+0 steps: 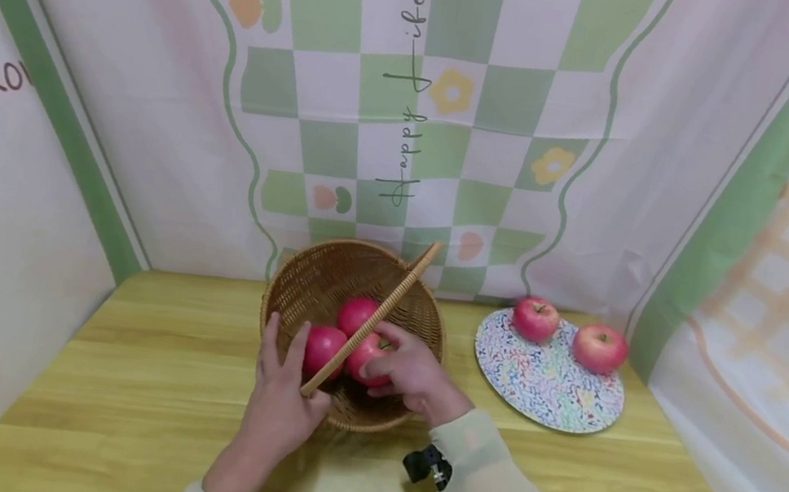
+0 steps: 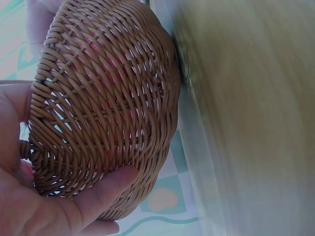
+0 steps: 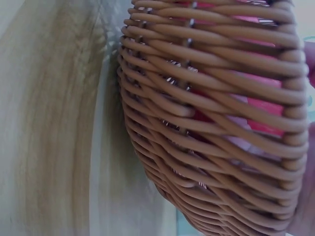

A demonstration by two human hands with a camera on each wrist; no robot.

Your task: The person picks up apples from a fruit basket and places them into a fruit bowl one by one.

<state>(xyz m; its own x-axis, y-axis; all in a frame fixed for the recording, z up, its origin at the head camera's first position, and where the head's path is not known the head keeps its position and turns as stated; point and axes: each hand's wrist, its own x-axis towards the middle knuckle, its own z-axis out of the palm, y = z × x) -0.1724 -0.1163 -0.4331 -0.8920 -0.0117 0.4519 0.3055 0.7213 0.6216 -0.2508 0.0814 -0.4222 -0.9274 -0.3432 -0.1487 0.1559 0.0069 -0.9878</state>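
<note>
A wicker basket (image 1: 364, 252) with a thin handle (image 1: 400, 289) holds three red apples. My left hand (image 1: 282, 405) grips the basket's near left rim beside the handle's base. In the left wrist view, fingers of that hand (image 2: 64, 196) lie along the outside of the woven wall (image 2: 108, 98). Reaching over the right rim, my right hand (image 1: 415, 376) holds the near right apple (image 1: 364, 360) inside the basket. The other two apples, one at the left (image 1: 324, 350) and one behind (image 1: 356, 315), touch or nearly touch it. The basket wall (image 3: 211, 98) mostly hides the right hand in the right wrist view.
Right of the basket, a round speckled plate (image 1: 547, 384) bears two apples, one at its back edge (image 1: 535, 319) and one at its right (image 1: 599, 348). Both stand on a wooden table (image 1: 151, 364), with patterned cloth (image 1: 443, 153) behind and at the sides.
</note>
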